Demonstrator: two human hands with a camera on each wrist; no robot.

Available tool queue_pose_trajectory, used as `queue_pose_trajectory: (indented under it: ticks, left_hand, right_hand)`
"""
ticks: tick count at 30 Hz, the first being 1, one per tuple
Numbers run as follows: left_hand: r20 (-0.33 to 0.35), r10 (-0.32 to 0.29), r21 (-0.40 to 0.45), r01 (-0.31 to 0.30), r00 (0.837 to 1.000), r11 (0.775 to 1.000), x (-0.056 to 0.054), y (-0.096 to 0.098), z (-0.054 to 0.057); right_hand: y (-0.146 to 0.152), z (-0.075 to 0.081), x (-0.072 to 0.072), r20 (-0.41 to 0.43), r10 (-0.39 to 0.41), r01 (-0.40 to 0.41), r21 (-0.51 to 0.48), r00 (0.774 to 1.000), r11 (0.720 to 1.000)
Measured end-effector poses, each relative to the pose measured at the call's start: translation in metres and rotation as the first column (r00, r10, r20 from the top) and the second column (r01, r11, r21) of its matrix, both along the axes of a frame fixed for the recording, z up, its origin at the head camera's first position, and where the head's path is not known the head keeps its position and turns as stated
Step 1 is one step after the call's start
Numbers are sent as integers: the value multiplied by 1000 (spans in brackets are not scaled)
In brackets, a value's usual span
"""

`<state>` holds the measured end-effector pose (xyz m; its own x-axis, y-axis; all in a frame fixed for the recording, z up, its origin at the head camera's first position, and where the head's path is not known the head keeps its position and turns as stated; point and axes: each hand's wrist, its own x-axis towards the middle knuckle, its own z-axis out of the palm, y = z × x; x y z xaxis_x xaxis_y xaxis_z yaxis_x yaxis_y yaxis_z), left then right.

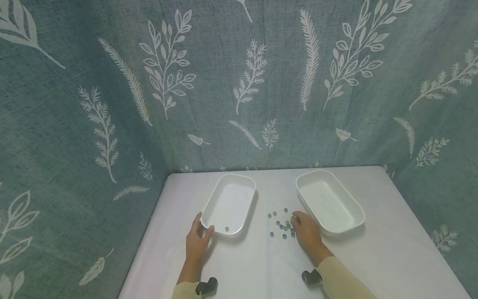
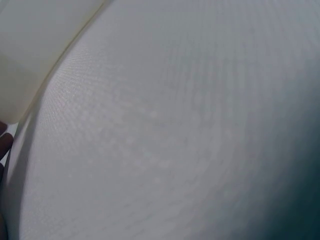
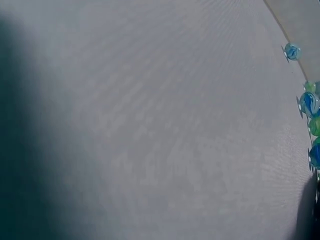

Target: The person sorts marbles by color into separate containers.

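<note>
Left hand (image 1: pixel 198 241) has the near left corner of the left tray (image 1: pixel 229 203) straddled, thumb at the near rim and fingers on the outer side, fairly wide apart; looks like a steadying hold, and imo light pressure is plenty, since leaning on that corner could tip it. Right hand (image 1: pixel 308 232) is down at the right edge of the loose marbles (image 1: pixel 284 236), fingers curled in and narrow; can't tell if there's one pinched in there, and the right wrist view doesn't help. They're scattered on the table (image 1: pixel 239 274) between that tray and the right tray (image 1: pixel 332 203), which is just beside the right hand; one greenish marble (image 1: pixel 227 229) sits inside the left tray by its near wall.

For the picking, they look like smooth glass and probably roll easily; so come straight down on one at the edge of the bunch, pinch gently, lift before going sideways; release low or it'll likely bounce.
</note>
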<state>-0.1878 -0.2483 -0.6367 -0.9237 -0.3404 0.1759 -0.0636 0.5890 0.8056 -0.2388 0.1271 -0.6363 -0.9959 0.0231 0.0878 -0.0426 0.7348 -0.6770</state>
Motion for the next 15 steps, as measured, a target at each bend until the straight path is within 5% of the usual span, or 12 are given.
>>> queue_pose_trajectory:
  ticks: [15]
  left_hand:
    - [-1, 2, -1, -2, 1000, 1000, 1, 0, 0]
  right_hand:
    - [-1, 3, -9, 50, 9, -12, 64, 999, 998]
